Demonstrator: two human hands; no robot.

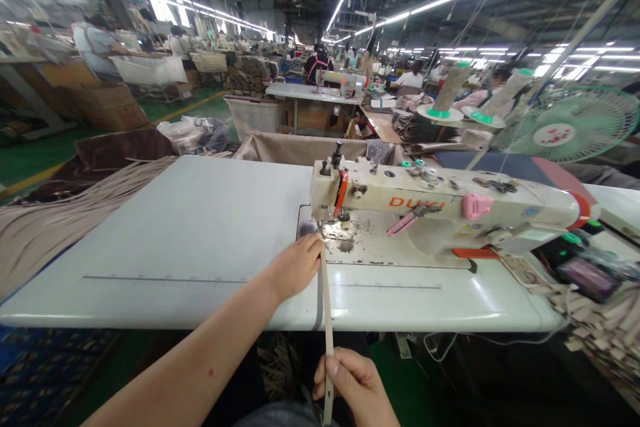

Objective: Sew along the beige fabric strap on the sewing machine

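A narrow beige strap runs from under the needle of a white sewing machine back over the table's front edge. My left hand rests on the white table just left of the needle, fingers curled against the strap's far end. My right hand is below the table edge, thumb and fingers pinched on the strap's near part. The needle area sits directly beyond my left hand.
A heap of beige straps lies at the table's left. More stacked strips sit at the right by a green fan and thread cones. Other workers sit at tables farther back.
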